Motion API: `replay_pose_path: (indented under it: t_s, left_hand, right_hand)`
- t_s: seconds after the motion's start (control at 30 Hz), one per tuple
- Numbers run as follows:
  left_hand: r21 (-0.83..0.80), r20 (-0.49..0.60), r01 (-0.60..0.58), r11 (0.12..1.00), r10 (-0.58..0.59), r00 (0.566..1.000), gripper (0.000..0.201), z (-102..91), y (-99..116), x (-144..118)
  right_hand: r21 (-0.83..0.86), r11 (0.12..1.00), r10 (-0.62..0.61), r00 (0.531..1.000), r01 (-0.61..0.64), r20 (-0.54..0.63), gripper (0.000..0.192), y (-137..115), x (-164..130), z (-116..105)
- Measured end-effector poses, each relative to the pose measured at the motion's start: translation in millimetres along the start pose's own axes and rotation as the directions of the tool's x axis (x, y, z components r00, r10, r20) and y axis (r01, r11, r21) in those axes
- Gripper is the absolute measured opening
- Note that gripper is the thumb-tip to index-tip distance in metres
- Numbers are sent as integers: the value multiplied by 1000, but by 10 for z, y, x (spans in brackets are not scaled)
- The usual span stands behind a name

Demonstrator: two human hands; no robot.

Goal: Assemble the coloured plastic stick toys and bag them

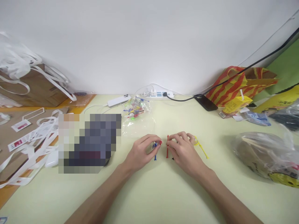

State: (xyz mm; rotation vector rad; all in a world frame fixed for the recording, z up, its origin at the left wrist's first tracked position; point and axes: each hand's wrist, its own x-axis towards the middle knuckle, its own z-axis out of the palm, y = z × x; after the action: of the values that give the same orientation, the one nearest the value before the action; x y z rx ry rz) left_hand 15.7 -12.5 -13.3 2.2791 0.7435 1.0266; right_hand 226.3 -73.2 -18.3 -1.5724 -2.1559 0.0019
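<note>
My left hand (143,150) is closed in a pinch, with a small red plastic piece (160,142) at its thumb and fingertips. A blue plastic stick (155,155) shows just beneath those fingers, partly hidden. Across a narrow gap, my right hand (183,148) has its thumb and forefinger closed on a thin red plastic stick (167,152) with an arrow-shaped tip. A yellow plastic stick (203,150) lies beyond the right hand's outer fingers, its upper end partly covered. Under the right thumb peeks a bit of a black piece (173,159).
Behind the hands lies a clear bag (137,124) with several coloured plastic sticks. A power strip (161,94) runs along the wall. At left are a pixelated dark object (93,143) and white straps (30,165); at right, a phone (206,102) and a plastic-wrapped package (261,155).
</note>
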Motion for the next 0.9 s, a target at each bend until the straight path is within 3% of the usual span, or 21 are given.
replay_pose_path:
  t_s: [0.57, 0.77, 0.9]
  left_hand:
    - [-33, 9, 18, 999, -18, 1000, 19, -2, 23, -4]
    - [-65, -30, 92, 994, -94, 995, 17, -15, 45, 13]
    - [-172, -32, 171, 970, -178, 983, 18, -15, 49, 17]
  right_hand:
    - [-6, 998, -59, 997, 59, 53, 39, 24, -28, 90]
    - [106, 992, -64, 998, 67, -27, 42, -12, 7, 25]
    - [362, 932, 53, 991, -6, -121, 21, -72, 42, -114]
